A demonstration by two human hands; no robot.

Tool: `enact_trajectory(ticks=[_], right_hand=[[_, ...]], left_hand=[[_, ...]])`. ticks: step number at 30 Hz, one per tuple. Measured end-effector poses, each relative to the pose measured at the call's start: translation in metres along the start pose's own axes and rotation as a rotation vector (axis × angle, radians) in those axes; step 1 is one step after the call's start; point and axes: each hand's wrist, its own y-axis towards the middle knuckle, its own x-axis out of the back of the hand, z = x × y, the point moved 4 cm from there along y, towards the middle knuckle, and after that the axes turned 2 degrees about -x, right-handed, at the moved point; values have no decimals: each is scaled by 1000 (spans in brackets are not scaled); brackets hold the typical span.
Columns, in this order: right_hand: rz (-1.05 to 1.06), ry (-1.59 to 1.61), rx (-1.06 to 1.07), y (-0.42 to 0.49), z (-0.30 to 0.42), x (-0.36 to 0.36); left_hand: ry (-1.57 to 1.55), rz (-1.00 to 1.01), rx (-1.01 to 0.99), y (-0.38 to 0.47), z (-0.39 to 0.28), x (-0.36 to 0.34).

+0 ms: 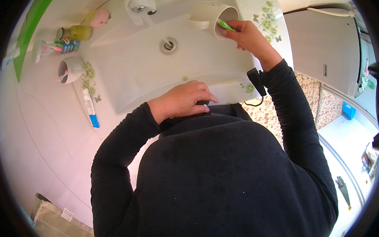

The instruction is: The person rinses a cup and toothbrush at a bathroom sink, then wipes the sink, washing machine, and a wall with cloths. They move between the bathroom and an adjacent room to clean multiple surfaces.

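My right hand [251, 38] grips a slim green-and-white handle [226, 25], perhaps a toothbrush's, whose far end reaches into a cream mug [204, 14]. The mug is tilted, its mouth towards my right hand and its handle on the near left side; it bears lettering. Over the front rim of the white washbasin [137, 70], my left hand [185, 98] has its thumb and forefinger apart. Something dark shows between them; I cannot tell whether it is held or only my clothing behind. Water runs from the tap [138, 8] into the drain [168, 46].
Along the left ledge are a white cup [72, 69] with a pink-tipped item, packaged toothbrushes [68, 46], a yellow bottle [81, 33] and a white-and-blue tube [90, 108]. A grey washing machine [326, 48] stands at right. A towel [63, 221] is at lower left.
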Motion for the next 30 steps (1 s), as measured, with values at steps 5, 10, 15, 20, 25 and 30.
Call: enact_trajectory(ticks=[5, 10, 15, 20, 25, 30], right_hand=[[-9, -8, -5, -6, 1, 2], [29, 14, -27, -11, -3, 1], [11, 48, -32, -16, -6, 0], [30, 38, -66, -20, -9, -1], [14, 47, -83, -21, -12, 1], [24, 43, -82, -19, -14, 0]], left_hand=[[176, 32, 168, -3, 18, -13], [-358, -494, 601, -15, 50, 10], [-226, -895, 709, -25, 94, 87], [-523, -1055, 636, -21, 109, 114], [-633, -1002, 631, -14, 109, 114], [-612, -1000, 424, -12, 104, 114]])
